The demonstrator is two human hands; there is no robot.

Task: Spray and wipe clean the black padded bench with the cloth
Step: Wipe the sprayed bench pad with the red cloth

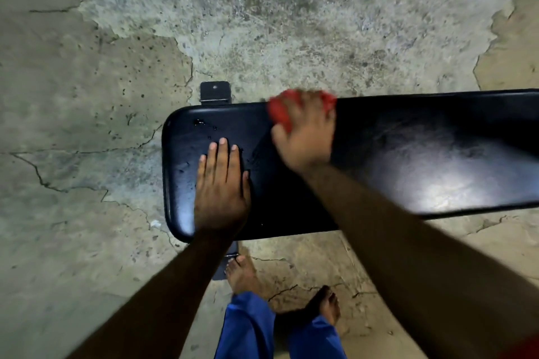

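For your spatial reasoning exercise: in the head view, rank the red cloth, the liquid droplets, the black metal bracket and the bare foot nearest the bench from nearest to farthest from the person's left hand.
From the left hand:
1. Liquid droplets, just beyond its fingertips.
2. Red cloth, to its right, under the right hand.
3. Bare foot and black metal bracket: too close to call.

I have only one view, from the head camera, and it looks steeply down, almost straight at the cracked concrete floor (87,125). The worktop (408,154) runs across mid-frame from the right edge, close below me. Both forearms reach in from the bottom edge, and my bare feet (242,274) show beneath. Wide-angle bending curves the edges.
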